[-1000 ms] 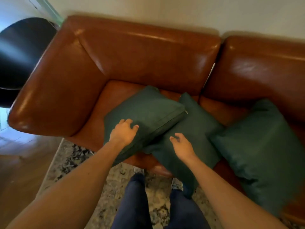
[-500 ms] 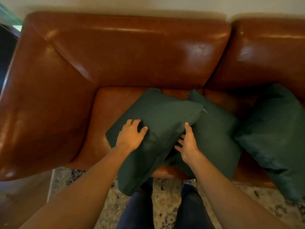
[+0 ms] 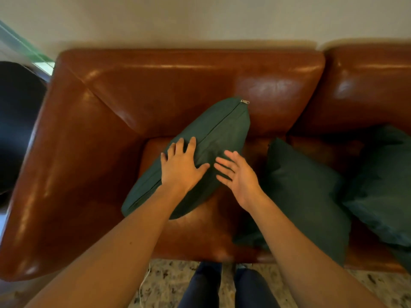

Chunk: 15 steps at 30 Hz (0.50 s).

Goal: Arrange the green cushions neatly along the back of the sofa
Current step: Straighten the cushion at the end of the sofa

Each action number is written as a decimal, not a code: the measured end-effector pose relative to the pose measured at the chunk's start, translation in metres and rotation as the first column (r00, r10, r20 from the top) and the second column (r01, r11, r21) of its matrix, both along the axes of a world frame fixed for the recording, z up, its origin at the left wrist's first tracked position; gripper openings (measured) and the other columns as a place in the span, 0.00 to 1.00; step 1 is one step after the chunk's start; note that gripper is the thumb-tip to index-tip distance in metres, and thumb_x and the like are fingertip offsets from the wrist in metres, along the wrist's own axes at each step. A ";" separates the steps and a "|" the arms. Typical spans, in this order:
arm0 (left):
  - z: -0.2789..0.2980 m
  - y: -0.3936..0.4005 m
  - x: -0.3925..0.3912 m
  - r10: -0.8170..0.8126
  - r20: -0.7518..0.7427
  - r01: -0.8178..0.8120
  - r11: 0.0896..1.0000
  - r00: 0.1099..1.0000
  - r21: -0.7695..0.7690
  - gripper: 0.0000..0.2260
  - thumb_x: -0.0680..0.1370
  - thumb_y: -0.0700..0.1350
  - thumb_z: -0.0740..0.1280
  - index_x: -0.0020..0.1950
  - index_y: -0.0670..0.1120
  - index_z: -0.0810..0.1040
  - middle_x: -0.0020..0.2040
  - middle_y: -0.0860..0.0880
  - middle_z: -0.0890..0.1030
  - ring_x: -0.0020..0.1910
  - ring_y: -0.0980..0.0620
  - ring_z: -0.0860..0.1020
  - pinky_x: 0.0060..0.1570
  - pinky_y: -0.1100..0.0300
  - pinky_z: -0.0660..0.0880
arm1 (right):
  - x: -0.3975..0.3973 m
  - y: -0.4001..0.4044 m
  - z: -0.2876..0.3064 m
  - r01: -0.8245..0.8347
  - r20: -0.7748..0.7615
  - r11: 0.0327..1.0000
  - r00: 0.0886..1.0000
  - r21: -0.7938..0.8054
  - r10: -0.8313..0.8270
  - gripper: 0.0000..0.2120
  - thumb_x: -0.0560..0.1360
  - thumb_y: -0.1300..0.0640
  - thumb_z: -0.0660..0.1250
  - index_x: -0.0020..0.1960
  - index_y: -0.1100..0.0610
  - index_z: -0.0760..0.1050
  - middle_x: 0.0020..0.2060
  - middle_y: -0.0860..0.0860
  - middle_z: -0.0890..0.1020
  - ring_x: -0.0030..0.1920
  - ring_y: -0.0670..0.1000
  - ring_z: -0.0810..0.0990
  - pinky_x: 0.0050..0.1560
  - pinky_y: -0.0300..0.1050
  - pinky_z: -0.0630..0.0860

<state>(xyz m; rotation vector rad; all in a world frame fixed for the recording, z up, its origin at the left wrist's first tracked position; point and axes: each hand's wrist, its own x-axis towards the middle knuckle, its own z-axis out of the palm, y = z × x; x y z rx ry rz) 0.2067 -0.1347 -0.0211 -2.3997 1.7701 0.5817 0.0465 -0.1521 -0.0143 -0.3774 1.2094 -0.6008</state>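
While my left hand (image 3: 181, 168) lies flat, fingers spread, on the cushion (image 3: 213, 138), my right hand (image 3: 239, 176) hovers open; next, square it against the sofa back (image 3: 178, 90).

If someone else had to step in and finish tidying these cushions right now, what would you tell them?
Left hand: open, flat on the zippered cushion.
Right hand: open, beside that cushion; contact unclear.
That cushion lies diagonally, its zipper corner against the sofa back.
The middle cushion and right cushion lie slumped on the seat.
Done: nothing is neatly placed yet.
Left: stand all three upright along the back.
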 end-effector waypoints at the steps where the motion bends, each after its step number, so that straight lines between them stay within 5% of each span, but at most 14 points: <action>1: -0.003 -0.004 0.005 0.011 0.005 -0.011 1.000 1.000 0.005 0.38 0.74 0.67 0.60 0.79 0.53 0.50 0.79 0.44 0.57 0.77 0.41 0.57 0.73 0.38 0.57 | -0.007 0.001 -0.008 -0.011 -0.050 1.000 0.999 0.021 0.012 0.18 0.82 0.49 0.56 0.69 0.56 0.71 0.61 0.55 0.79 0.61 0.54 0.79 0.64 0.54 0.73; 4: -0.009 -0.016 0.022 0.031 0.008 -0.031 0.999 0.999 0.004 0.37 0.75 0.64 0.61 0.79 0.53 0.50 0.78 0.44 0.58 0.76 0.41 0.58 0.73 0.38 0.58 | -0.033 0.012 -0.037 -0.064 -0.260 0.993 0.962 0.096 0.087 0.16 0.83 0.53 0.56 0.66 0.56 0.72 0.60 0.56 0.79 0.60 0.54 0.79 0.65 0.55 0.73; 7: -0.010 -0.019 0.031 0.017 0.017 -0.017 1.000 1.000 0.003 0.37 0.76 0.64 0.59 0.79 0.54 0.49 0.78 0.45 0.59 0.76 0.42 0.59 0.73 0.40 0.58 | -0.050 -0.005 -0.049 -0.124 -0.405 0.992 0.907 0.001 0.114 0.11 0.82 0.51 0.58 0.61 0.52 0.73 0.61 0.55 0.78 0.62 0.55 0.77 0.65 0.54 0.72; 11: -0.014 -0.015 0.034 0.012 0.027 -0.011 0.999 1.000 -0.033 0.37 0.76 0.66 0.58 0.79 0.54 0.48 0.78 0.47 0.59 0.76 0.43 0.59 0.74 0.42 0.57 | -0.034 -0.091 -0.034 -0.301 -0.462 0.908 0.876 -0.291 0.142 0.30 0.76 0.42 0.65 0.74 0.52 0.64 0.70 0.52 0.72 0.70 0.52 0.70 0.68 0.48 0.68; 15: -0.015 -0.012 0.034 0.006 0.012 -0.005 0.998 1.000 -0.069 0.37 0.75 0.69 0.55 0.79 0.55 0.50 0.78 0.49 0.60 0.76 0.45 0.59 0.75 0.43 0.55 | 0.011 -0.155 -0.025 -0.361 -0.436 0.861 0.880 -0.359 0.188 0.43 0.70 0.37 0.70 0.78 0.52 0.58 0.74 0.52 0.67 0.72 0.53 0.67 0.70 0.50 0.67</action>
